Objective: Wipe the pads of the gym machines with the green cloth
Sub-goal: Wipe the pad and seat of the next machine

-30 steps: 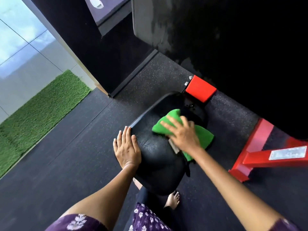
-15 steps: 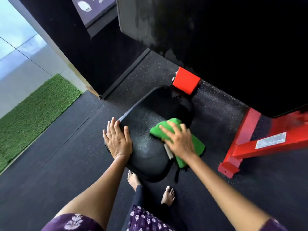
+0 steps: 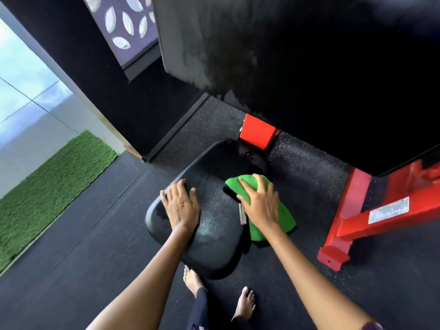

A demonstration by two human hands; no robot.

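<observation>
Your right hand [image 3: 260,206], fingers spread flat, has drawn the green cloth [image 3: 266,210] from the middle of the black seat pad [image 3: 214,225] to its right edge at frame centre. Your left hand [image 3: 181,207] still presses flat on the pad's left side. The red machine frame [image 3: 381,215] stands at right, artificial grass [image 3: 47,186] at left.

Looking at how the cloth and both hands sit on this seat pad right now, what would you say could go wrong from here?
1. The green cloth overhangs the seat pad's right edge; it might slip off onto the floor.
2. The left hand lies flat on the pad, so that patch may go unwiped unless it shifts.
3. Bare feet stand close to the red machine frame; stepping right risks a stubbed toe.
</observation>
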